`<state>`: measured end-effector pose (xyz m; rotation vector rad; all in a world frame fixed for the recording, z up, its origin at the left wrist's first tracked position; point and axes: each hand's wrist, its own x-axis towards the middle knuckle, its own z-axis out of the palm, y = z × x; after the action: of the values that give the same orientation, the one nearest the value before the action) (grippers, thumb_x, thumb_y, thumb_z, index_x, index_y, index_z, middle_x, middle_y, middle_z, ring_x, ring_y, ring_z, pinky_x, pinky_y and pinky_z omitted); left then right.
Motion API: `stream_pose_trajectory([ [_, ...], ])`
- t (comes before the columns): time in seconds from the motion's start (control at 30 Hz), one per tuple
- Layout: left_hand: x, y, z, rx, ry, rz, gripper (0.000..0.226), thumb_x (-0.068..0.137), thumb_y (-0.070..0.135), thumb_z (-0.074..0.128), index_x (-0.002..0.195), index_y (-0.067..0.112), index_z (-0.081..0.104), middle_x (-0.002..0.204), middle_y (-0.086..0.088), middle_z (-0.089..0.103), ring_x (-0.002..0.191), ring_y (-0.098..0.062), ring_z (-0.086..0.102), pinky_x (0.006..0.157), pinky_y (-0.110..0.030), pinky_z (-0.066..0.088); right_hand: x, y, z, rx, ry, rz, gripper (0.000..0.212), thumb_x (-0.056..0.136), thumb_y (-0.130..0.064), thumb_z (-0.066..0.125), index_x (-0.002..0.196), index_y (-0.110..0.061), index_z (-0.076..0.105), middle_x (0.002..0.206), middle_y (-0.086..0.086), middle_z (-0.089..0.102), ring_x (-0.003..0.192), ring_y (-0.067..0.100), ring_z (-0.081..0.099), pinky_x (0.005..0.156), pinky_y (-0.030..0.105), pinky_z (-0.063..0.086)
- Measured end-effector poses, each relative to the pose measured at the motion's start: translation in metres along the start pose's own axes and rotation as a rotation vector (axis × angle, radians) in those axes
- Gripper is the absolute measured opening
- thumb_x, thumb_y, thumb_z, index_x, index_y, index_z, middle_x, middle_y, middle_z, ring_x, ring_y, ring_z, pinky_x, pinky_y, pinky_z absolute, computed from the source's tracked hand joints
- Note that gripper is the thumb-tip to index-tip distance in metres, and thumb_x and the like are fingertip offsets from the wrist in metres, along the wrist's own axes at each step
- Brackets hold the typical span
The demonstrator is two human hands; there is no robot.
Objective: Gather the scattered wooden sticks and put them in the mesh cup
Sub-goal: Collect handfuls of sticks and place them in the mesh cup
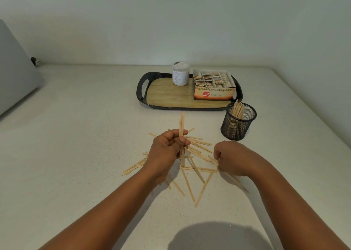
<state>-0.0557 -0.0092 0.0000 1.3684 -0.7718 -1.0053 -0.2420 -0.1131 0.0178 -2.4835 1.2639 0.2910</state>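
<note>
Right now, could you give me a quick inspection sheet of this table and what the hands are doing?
Surface: pale speckled table, a shadow at its near edge.
Job's things: loose sticks scattered near the hands; mesh cup upright, already holding some sticks.
Clutter: tray carrying a jar and a tea box.
Hands: left hand grips a bundle of sticks; right hand curled low over the pile, its hold unclear.
Cables: nothing seen.
Surroundings: plain wall; grey object at far left.
</note>
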Motion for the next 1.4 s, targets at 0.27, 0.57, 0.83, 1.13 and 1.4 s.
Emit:
stream_pose_trajectory([
  [0.27,0.000,-0.002,-0.002,-0.010,-0.003,-0.011,0.022,0.102,0.011,0.058,0.115,0.020,0.074,0.092,-0.006,0.077,0.088,-0.019,0.069,0.098,-0.055,0.054,0.001,-0.003,0.004,-0.048,0.037,0.023,0.018,0.083,-0.015,0.073,0.085,-0.025,0.058,0.085,-0.003,0.061,0.074,0.012,0.057,0.056,0.023,0.039],
  [0.57,0.000,-0.005,-0.003,-0.057,0.005,-0.032,0.022,0.102,0.009,0.058,0.116,0.017,0.073,0.090,-0.006,0.077,0.088,-0.019,0.069,0.098,-0.053,0.055,0.002,-0.004,0.006,-0.030,0.025,0.024,0.018,0.084,-0.017,0.074,0.091,-0.023,0.059,0.088,-0.002,0.060,0.079,0.014,0.059,0.060,0.025,0.042],
  [0.83,0.000,-0.009,-0.003,-0.080,0.002,-0.032,0.023,0.102,0.009,0.058,0.109,0.022,0.075,0.092,-0.007,0.078,0.085,-0.018,0.071,0.088,-0.041,0.060,0.003,-0.003,0.003,-0.007,0.017,0.016,0.014,0.084,-0.014,0.074,0.092,-0.019,0.064,0.089,0.000,0.063,0.080,0.015,0.062,0.062,0.026,0.046],
  [1.13,0.000,-0.009,-0.005,-0.119,-0.037,-0.053,0.020,0.101,0.009,0.059,0.111,0.017,0.074,0.094,-0.006,0.079,0.089,-0.018,0.074,0.087,-0.038,0.061,0.006,0.000,-0.002,0.098,0.019,-0.047,0.016,0.079,-0.015,0.077,0.085,-0.023,0.065,0.087,-0.002,0.064,0.075,0.013,0.058,0.062,0.028,0.046],
  [1.4,0.002,-0.006,0.003,-0.146,-0.034,-0.057,0.020,0.099,0.004,0.061,0.107,0.016,0.075,0.093,-0.009,0.078,0.089,-0.021,0.075,0.084,-0.038,0.064,0.004,-0.015,-0.015,0.761,0.237,-0.098,0.024,0.079,-0.001,0.077,0.088,-0.024,0.074,0.074,-0.003,0.072,0.061,0.005,0.062,0.060,0.024,0.054],
])
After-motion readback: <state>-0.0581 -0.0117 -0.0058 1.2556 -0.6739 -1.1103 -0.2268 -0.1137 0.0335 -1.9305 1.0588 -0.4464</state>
